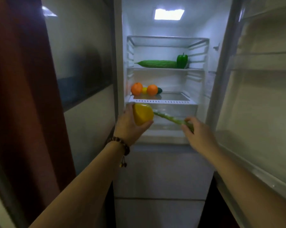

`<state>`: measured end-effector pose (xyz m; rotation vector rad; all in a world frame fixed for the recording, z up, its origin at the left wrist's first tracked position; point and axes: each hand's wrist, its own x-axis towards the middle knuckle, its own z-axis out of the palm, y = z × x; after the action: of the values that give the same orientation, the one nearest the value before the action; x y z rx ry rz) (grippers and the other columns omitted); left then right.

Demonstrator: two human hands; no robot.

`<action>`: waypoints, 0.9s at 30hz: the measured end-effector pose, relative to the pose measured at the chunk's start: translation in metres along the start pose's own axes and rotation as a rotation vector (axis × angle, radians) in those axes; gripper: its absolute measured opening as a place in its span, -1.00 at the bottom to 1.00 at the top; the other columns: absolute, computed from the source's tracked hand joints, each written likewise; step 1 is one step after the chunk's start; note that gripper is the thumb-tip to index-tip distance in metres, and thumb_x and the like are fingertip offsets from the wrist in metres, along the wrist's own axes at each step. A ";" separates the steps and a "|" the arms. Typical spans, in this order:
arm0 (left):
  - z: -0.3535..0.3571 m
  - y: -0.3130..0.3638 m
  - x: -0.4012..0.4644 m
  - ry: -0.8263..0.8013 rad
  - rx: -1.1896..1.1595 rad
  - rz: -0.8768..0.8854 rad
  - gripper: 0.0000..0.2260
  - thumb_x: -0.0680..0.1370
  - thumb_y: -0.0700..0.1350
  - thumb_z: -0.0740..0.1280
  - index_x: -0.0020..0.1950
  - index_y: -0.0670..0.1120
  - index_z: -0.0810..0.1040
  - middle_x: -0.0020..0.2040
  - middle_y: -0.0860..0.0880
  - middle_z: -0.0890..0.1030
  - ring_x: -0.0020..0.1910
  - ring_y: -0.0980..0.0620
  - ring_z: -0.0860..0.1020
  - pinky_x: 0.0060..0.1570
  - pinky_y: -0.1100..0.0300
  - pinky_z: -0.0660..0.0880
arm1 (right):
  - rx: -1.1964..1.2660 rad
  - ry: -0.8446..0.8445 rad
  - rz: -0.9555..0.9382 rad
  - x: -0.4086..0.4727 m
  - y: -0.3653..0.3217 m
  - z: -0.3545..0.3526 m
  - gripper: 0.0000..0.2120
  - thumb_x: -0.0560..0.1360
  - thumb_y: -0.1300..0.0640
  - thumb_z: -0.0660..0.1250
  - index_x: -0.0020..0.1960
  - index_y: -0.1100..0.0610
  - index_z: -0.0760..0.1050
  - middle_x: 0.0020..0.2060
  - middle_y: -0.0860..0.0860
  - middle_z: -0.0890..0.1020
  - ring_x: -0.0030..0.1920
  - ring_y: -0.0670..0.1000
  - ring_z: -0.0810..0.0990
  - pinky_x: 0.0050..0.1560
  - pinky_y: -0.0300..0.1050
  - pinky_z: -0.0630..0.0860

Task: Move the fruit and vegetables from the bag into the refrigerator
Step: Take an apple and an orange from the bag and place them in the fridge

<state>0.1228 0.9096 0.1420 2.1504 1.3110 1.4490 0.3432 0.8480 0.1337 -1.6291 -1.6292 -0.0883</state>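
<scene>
An open refrigerator [165, 30] fills the middle of the view, its interior lit by a square lamp [169, 14] in the ceiling of the compartment. On the upper glass shelf [195, 69], a long bumpy green gourd [157, 64] lies on its side along the front edge, its right end touching an upright green bell pepper [182, 61] near the middle of the shelf. On the lower shelf [177, 97], crowded into the left rear corner, sit two oranges [136, 88] with a small lemon [144, 90] between them and a dark green item [159, 90], too small to identify, just beside the right-hand orange. Below that shelf's front edge is a clear drawer [177, 108], its contents not visible. Two bare forearms reach toward it from the bottom of the view. The left hand [130, 124], with a dark bead bracelet [121, 145] on its wrist, grasps a yellow fruit or vegetable [143, 114] in front of the drawer's left corner. The right hand [198, 132] pinches the near end of a long pale green stalk [170, 118], which slants up and left until its far tip touches or passes behind the yellow item. The open door [261, 96] stands at the right with its racks visible. No legible writing or labels show anywhere.
</scene>
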 end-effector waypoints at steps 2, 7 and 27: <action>0.010 -0.008 0.034 0.013 -0.004 0.026 -0.25 0.35 0.13 0.48 0.41 -0.05 0.22 0.31 -0.08 0.37 0.16 0.03 0.39 0.13 0.08 0.44 | -0.018 0.031 -0.004 0.041 0.003 0.007 -0.78 0.56 0.05 0.23 0.14 0.14 0.44 -0.24 0.07 0.52 -0.29 0.06 0.46 -0.30 -0.14 0.31; 0.036 -0.034 0.104 0.061 -0.043 0.092 -0.26 0.32 0.18 0.48 0.37 -0.04 0.26 0.29 -0.10 0.38 0.12 -0.02 0.45 0.08 0.02 0.51 | -0.049 0.147 -0.048 0.144 0.009 0.018 -0.78 0.55 0.07 0.23 0.13 0.15 0.45 -0.10 0.19 0.59 -0.16 0.17 0.52 -0.20 -0.11 0.37; 0.104 -0.110 0.301 0.171 0.213 0.219 -0.24 0.28 0.32 0.39 0.40 0.17 0.20 0.25 0.05 0.33 0.07 0.07 0.44 -0.04 0.11 0.53 | -0.540 -0.340 -0.233 0.536 0.040 0.080 -0.69 0.62 0.04 0.08 0.28 0.17 0.34 0.20 0.19 0.49 0.11 0.16 0.46 0.01 -0.10 0.33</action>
<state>0.1823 1.2336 0.2110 2.4176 1.3783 1.6780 0.4271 1.3322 0.3663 -1.9168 -2.1903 -0.4225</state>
